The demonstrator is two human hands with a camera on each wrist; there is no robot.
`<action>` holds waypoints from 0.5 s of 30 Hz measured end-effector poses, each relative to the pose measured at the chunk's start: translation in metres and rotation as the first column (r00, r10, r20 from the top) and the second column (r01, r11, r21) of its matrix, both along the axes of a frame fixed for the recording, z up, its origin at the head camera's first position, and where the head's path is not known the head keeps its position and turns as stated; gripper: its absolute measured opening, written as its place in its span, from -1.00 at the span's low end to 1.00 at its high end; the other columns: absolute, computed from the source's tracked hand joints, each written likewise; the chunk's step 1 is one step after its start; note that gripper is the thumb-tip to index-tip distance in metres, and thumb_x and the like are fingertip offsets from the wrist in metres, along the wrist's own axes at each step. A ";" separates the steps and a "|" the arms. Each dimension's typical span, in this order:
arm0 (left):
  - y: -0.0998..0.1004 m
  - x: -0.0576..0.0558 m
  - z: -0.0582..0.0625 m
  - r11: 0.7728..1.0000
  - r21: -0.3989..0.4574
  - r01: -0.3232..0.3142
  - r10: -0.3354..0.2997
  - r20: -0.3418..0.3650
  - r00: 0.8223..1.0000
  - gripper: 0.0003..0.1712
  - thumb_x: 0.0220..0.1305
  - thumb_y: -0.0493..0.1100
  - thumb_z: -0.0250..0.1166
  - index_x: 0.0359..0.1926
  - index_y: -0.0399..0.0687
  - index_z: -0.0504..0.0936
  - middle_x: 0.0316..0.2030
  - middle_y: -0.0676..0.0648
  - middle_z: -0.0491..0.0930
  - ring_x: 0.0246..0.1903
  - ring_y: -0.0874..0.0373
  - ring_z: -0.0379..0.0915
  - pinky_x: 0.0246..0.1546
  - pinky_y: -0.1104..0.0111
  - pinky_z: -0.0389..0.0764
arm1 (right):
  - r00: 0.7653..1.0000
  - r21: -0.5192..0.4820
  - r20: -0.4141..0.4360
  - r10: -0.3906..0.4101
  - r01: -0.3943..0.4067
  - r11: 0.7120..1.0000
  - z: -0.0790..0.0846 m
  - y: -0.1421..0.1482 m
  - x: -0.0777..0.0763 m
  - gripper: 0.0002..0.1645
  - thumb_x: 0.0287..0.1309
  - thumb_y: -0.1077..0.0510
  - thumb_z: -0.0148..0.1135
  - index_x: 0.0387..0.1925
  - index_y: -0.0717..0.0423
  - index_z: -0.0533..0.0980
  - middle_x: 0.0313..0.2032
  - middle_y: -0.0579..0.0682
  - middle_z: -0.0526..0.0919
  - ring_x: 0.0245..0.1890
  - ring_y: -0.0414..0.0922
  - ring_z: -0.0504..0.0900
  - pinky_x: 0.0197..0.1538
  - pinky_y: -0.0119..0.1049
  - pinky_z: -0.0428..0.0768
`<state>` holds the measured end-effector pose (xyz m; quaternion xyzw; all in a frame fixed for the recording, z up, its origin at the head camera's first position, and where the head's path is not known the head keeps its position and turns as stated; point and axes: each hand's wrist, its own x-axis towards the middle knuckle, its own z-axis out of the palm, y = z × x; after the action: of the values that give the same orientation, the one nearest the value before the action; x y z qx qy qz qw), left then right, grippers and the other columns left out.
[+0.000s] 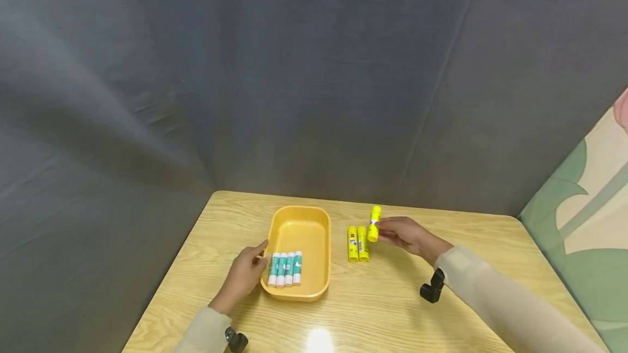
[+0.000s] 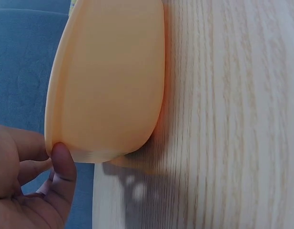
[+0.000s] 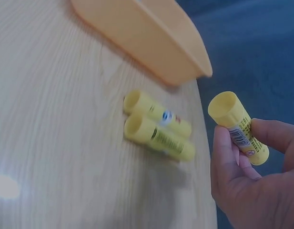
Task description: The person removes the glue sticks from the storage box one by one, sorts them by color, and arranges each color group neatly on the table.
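Observation:
My right hand [image 1: 399, 233] pinches a yellow glue stick [image 1: 374, 223] between thumb and fingers, and the right wrist view shows its hollow bottom end and the barcode label on the held glue stick [image 3: 239, 129]. Two more yellow glue sticks [image 1: 352, 244] lie side by side on the table, just left of that hand. At the left, a yellow-orange plastic tray [image 1: 316, 255] holds several teal-and-white glue sticks [image 1: 285, 269] in a row by its near left corner. My left hand [image 1: 247, 268] grips the tray's left rim, thumb and index finger meeting there in the left wrist view.
The wood-grain table [image 1: 363, 309] ends at a dark grey curtain [image 1: 314, 80] behind and at the left. A panel with a green leaf pattern [image 1: 589, 233] borders the right side. Bright light reflects off the near table surface.

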<state>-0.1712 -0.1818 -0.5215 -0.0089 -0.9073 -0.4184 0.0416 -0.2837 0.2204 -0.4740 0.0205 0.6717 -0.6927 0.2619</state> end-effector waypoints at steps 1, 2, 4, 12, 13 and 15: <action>-0.001 0.000 0.000 1.000 0.007 0.003 -0.003 -0.004 1.000 -0.45 0.38 -0.30 0.19 0.36 -0.20 0.37 -0.05 -0.18 0.51 -0.25 0.11 0.42 -0.43 0.41 0.52 | 1.000 -0.002 0.003 -0.004 0.004 1.000 -0.003 0.003 -0.001 -0.39 0.41 0.27 0.05 0.32 0.56 0.14 -0.11 0.10 0.61 -0.17 -0.13 0.68 0.12 -0.16 0.51; -0.001 0.001 0.000 1.000 0.011 0.003 -0.003 -0.004 1.000 -0.45 0.38 -0.30 0.19 0.36 -0.20 0.37 -0.05 -0.18 0.51 -0.25 0.11 0.42 -0.42 0.42 0.52 | 1.000 -0.004 0.006 -0.011 0.011 1.000 -0.006 0.006 -0.001 -0.39 0.41 0.27 0.05 0.32 0.56 0.14 -0.13 0.10 0.61 -0.18 -0.13 0.68 0.12 -0.16 0.51; -0.002 0.001 0.000 1.000 0.024 0.007 -0.006 -0.004 1.000 -0.44 0.37 -0.31 0.19 0.36 -0.20 0.36 -0.04 -0.19 0.50 -0.26 0.11 0.42 -0.44 0.42 0.52 | 1.000 0.000 0.010 -0.017 0.017 1.000 -0.011 0.012 -0.003 -0.41 0.41 0.27 0.04 0.30 0.57 0.16 -0.16 0.08 0.62 -0.20 -0.14 0.69 0.09 -0.18 0.53; 0.000 0.002 0.001 0.999 0.032 0.007 -0.008 0.008 1.000 -0.45 0.38 -0.31 0.19 0.37 -0.19 0.36 -0.02 -0.18 0.49 -0.22 0.09 0.43 -0.41 0.41 0.54 | 0.999 0.100 0.046 -0.010 0.006 0.995 -0.029 0.024 -0.003 -0.47 0.38 0.26 0.09 0.22 0.57 0.27 -0.23 0.08 0.63 -0.26 -0.15 0.68 -0.07 -0.29 0.63; 0.000 0.002 0.001 1.000 0.029 0.005 -0.006 0.008 1.000 -0.45 0.38 -0.31 0.19 0.37 -0.18 0.36 -0.02 -0.18 0.50 -0.22 0.09 0.43 -0.41 0.41 0.54 | 0.999 0.115 0.048 -0.008 0.002 0.993 -0.031 0.024 -0.002 -0.47 0.38 0.25 0.10 0.22 0.57 0.28 -0.23 0.08 0.63 -0.27 -0.15 0.68 -0.08 -0.29 0.64; 0.000 0.001 0.000 1.000 0.029 -0.004 0.003 0.014 1.000 -0.45 0.38 -0.30 0.19 0.37 -0.16 0.37 -0.03 -0.16 0.50 -0.22 0.10 0.43 -0.40 0.42 0.54 | 0.999 0.150 0.045 0.013 -0.020 0.989 -0.035 0.024 -0.002 -0.44 0.38 0.23 0.11 0.23 0.57 0.26 -0.21 0.09 0.62 -0.26 -0.14 0.67 -0.07 -0.28 0.63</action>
<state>-0.1701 -0.1815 -0.5211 -0.0038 -0.9013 -0.4316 0.0363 -0.2860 0.2446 -0.5090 0.0498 0.7162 -0.6373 0.2800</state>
